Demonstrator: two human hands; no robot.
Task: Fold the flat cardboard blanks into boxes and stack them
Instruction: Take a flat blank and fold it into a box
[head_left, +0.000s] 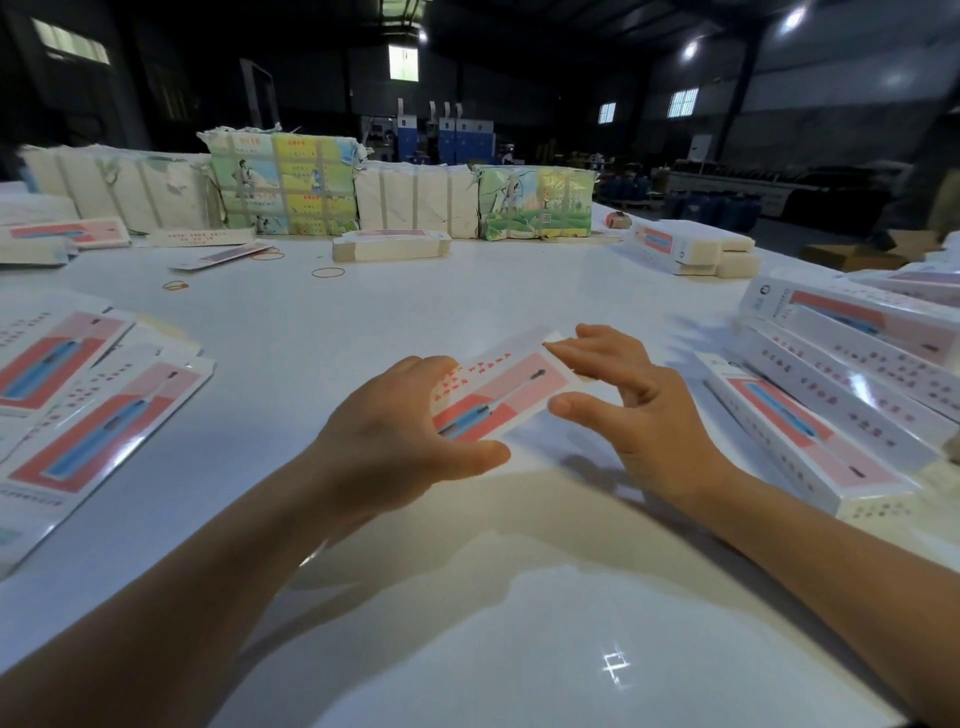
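Left hand: curled round the near end of a pink-and-white cardboard blank, thumb under its near edge, fingers over the far edge. Right hand: fingers spread and mostly straight, fingertips touching the blank's far end flap, thumb hovering just beside its near edge. Blank held between both hands, tilted slightly above the white table. Left of the left hand: loose flat blanks fanned out. Right of the right hand: folded boxes stacked in rows. Beyond the hands: rubber bands, a small pile of blanks, wrapped bundles.
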